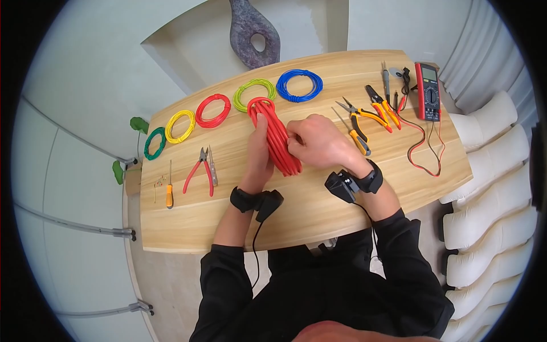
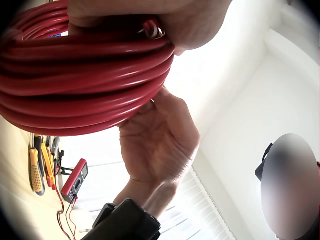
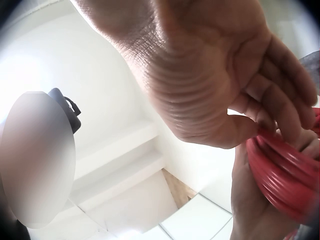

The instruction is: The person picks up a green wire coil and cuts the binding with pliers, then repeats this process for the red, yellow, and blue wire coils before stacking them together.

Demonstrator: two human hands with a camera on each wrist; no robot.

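A thick coil of red wire (image 1: 276, 139) is held up over the middle of the table. My left hand (image 1: 260, 155) grips the coil from its left side, the thumb lying along the strands. From the right, my right hand (image 1: 320, 140) pinches strands at the coil's edge with curled fingers and thumb. One cut wire end (image 2: 154, 31) shows beside the left hand in the left wrist view. In the right wrist view, the right thumb and fingertips meet right at the red strands (image 3: 287, 172).
Along the table's (image 1: 319, 214) back edge lie green (image 1: 148, 151), yellow (image 1: 168, 134), red (image 1: 199, 119), yellow-green (image 1: 237, 98) and blue (image 1: 280, 92) wire coils. Red-handled cutters (image 1: 191, 174) and screwdrivers are left; pliers (image 1: 354, 114), a wire stripper (image 1: 380, 106) and a multimeter (image 1: 428, 91) right.
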